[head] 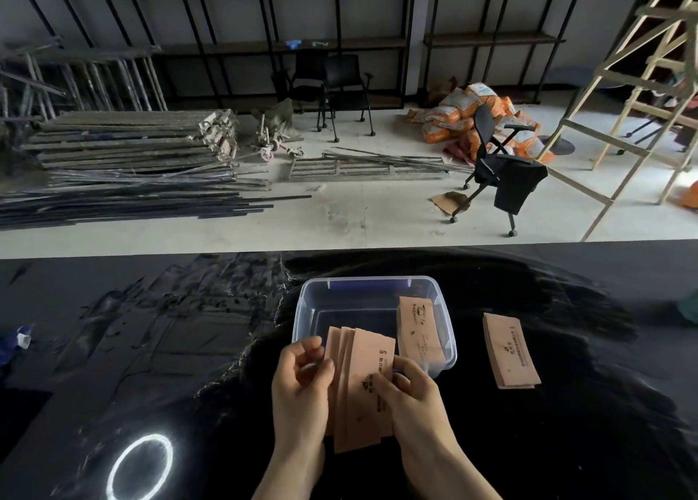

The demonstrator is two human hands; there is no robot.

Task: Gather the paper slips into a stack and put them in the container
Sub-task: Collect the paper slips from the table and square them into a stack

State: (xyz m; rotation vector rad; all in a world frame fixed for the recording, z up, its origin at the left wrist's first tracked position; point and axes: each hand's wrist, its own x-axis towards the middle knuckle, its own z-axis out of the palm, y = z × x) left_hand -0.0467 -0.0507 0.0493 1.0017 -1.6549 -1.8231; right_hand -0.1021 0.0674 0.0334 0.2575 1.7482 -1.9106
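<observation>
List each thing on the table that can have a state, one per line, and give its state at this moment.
Container: open, no lid on, partly filled.
Slips in container: stacked, leaning against its right wall.
Slips in hands: fanned out, not yet squared up.
Slips on table: neat pile, lying flat, right of the container, untouched.
Left hand: gripping the fanned slips.
Right hand: gripping the same slips.

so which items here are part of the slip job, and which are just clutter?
Job:
- fanned slips held by left hand and right hand
- slips in container
- clear container
- slip stack on table

Clutter:
- blue-white object at table's left edge
- office chair
- orange sacks
- metal bars
</observation>
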